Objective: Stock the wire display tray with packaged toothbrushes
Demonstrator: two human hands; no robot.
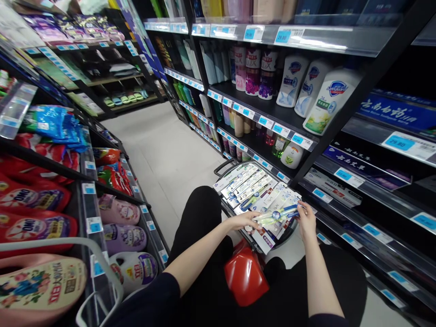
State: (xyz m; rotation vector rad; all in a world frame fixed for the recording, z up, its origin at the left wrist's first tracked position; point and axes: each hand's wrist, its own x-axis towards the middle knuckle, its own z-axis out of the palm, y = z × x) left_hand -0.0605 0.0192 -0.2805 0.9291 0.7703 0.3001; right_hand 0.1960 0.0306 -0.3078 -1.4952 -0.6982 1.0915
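With the left hand (243, 221) and right hand (305, 217) each pinching an end of the toothbrush pack (277, 215) above the basket (288, 238) stacked with similar packs, it seems best kept level and lifted straight clear of the pile.

left hand (242, 221), right hand (305, 219), fingers pinched, forearms extended

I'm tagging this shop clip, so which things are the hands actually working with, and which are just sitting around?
In hand:
left hand
right hand
toothbrush pack held between them
basket of toothbrush packs

Just about:
body wash bottles
detergent pouches
red stool
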